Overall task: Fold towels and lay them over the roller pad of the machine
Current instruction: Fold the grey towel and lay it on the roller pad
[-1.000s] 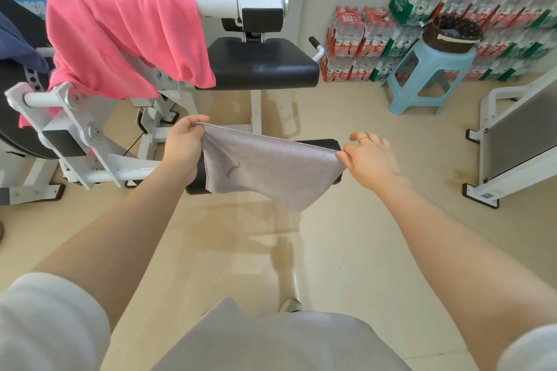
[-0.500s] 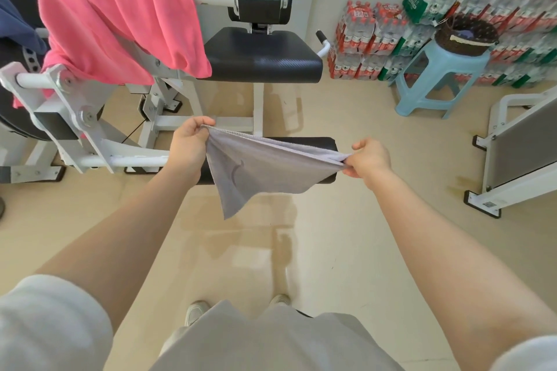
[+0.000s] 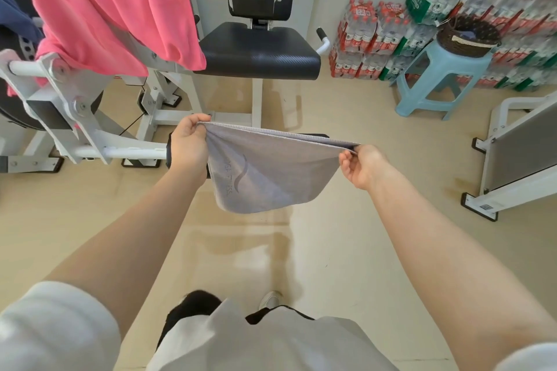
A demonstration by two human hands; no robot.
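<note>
Both hands pinch the top edge of a grey towel (image 3: 271, 172): the left hand (image 3: 190, 147) has its fingers and thumb curled round the left corner, and the right hand (image 3: 360, 167) nips the right corner between thumb and fingertips, so the edge runs taut between them and the rest sags in a rounded pouch. It hangs in the air in front of the person, just over the black roller pad (image 3: 313, 136), which is almost wholly hidden behind it; whether cloth and pad touch I cannot tell. The towel looks already doubled, with two layers showing at the right corner, so the folding seems done or nearly so, and the step in hand is probably the laying. Next the hands would need to carry the edge forward past the pad and lower it so the cloth drapes evenly on both sides. The fabric is thin, soft and limp, with a faint printed logo near its left side. A pink towel (image 3: 120, 9) already hangs over the upper bar.
</note>
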